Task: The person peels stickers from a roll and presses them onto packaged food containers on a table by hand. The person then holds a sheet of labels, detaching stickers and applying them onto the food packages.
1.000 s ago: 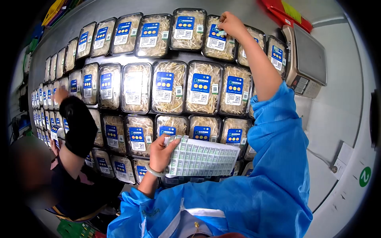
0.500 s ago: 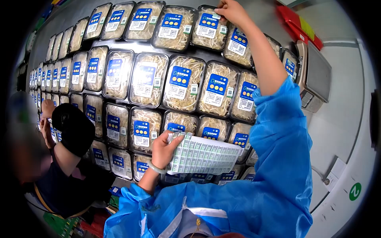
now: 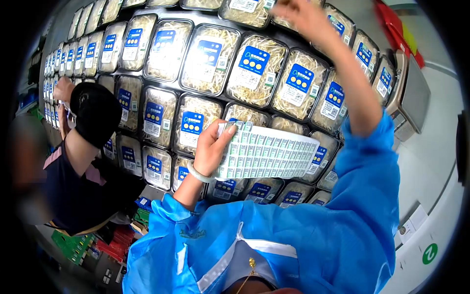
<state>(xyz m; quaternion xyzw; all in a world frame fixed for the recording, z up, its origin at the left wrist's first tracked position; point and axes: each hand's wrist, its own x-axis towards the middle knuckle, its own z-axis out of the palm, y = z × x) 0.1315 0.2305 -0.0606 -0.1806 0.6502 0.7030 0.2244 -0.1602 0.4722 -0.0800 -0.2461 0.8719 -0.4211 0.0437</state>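
Observation:
My left hand [image 3: 210, 149] is closed on the near-left end of a sheet of stickers [image 3: 271, 153], printed with rows of small green-and-white labels. The sheet hangs over packs of bean sprouts and hides some of them. Up at the far row, my right hand [image 3: 301, 17] is above the packs, its fingers smeared by motion. Close to it lies a bean sprout pack [image 3: 245, 17] bearing a small green-and-white sticker. Below, another bean sprout pack [image 3: 257, 68] has a blue-and-white label and a similar small sticker. Whether my right fingers hold anything is unclear.
Rows of sprout packs cover the metal table [image 3: 58, 29]. At the right stands a weighing scale [image 3: 413, 93], with a red object [image 3: 391, 29] behind it. On the left a co-worker in a dark top [image 3: 73, 191] reaches over the packs.
My right hand has left the sticker spot on a far-row pack and its fingers are now blurred. The view has shifted, so the packs sit higher. My left hand keeps the sticker sheet.

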